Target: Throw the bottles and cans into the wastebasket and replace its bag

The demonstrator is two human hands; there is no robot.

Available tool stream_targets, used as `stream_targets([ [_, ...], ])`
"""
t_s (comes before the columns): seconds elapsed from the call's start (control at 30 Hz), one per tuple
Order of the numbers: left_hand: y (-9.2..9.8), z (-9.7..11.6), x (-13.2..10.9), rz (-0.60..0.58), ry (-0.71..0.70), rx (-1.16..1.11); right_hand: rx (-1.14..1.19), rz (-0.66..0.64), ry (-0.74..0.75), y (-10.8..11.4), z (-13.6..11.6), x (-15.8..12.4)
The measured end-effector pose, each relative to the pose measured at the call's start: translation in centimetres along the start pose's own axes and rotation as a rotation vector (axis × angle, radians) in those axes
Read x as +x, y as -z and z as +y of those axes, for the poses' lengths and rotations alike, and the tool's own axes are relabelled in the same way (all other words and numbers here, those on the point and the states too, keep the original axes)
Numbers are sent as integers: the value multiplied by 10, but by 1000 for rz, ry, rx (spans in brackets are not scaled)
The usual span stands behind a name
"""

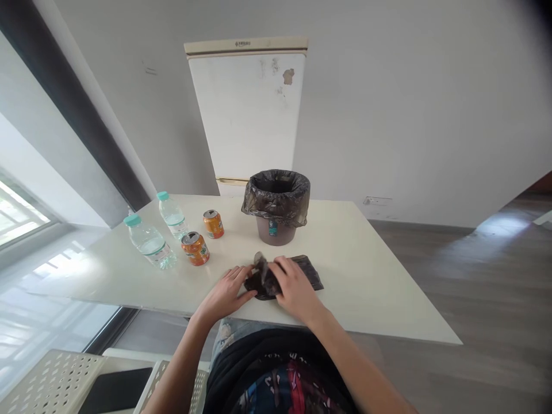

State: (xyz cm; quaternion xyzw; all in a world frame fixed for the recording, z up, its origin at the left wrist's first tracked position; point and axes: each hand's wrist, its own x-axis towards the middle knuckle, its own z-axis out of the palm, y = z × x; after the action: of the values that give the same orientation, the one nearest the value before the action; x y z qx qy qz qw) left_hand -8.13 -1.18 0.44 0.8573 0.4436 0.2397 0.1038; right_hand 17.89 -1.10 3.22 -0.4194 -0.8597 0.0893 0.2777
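A black plastic garbage bag (311, 272) lies partly folded near the table's front edge, its left part bunched up. My left hand (227, 292) grips the bag's left end between thumb and fingers. From the right, my right hand (297, 288) curls its fingers over the bunched middle. Just behind the bag stands a brown trash can (282, 233), lined with a dark bag (278, 207) folded over its rim. Part of the loose bag is hidden under my fingers.
Two clear bottles with teal caps, a nearer bottle (149, 242) and a farther bottle (172, 214), stand upright at left on the white table (366, 276). Beside them are two orange cans, the front can (195, 248) and the rear can (213, 223). A white fridge (250, 109) stands behind.
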Motion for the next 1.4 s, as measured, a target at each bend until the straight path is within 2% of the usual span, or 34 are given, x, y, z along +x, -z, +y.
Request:
stream_targets([
  [0.07,-2,-3,-1,17,27,-26,-43,-100,61,-9,-7,2],
  [0.13,-2,-4,-2,39,43,-56,-74,-143,74,-17,-8,3],
  [0.23,2,-1,-2,42,0,-65,-76,-137,65,-24,-6,1],
  [0.3,5,1,-2,-3,-58,-39,-45,-132,53,-25,-4,0],
  [0.4,5,2,-3,-65,-100,22,11,-194,69,-13,-2,-5],
  [0.47,3,1,-4,-62,-99,50,27,-227,91,2,1,-9],
  [0.57,-1,-1,-5,-38,-97,54,19,-183,68,25,9,-15],
  [0.67,-3,-3,-3,-29,-101,40,0,-225,93,34,18,-18],
  [0.8,2,0,-2,-4,-101,29,-48,-352,104,17,25,-18],
  [0.9,11,12,-1,90,-61,27,-84,-347,63,-1,24,-19],
  [1.0,15,33,2,166,-49,50,-104,-317,52,-9,22,-21],
  [1.1,6,50,10,77,-119,118,-93,-313,50,-6,22,-21],
  [1.17,-7,51,16,16,-140,177,-75,-314,59,-1,25,-19],
  [1.3,-31,37,24,-49,-84,285,-84,-316,43,8,38,-15],
  [1.4,-35,27,24,-48,-27,345,-98,-399,18,9,50,-13],
])
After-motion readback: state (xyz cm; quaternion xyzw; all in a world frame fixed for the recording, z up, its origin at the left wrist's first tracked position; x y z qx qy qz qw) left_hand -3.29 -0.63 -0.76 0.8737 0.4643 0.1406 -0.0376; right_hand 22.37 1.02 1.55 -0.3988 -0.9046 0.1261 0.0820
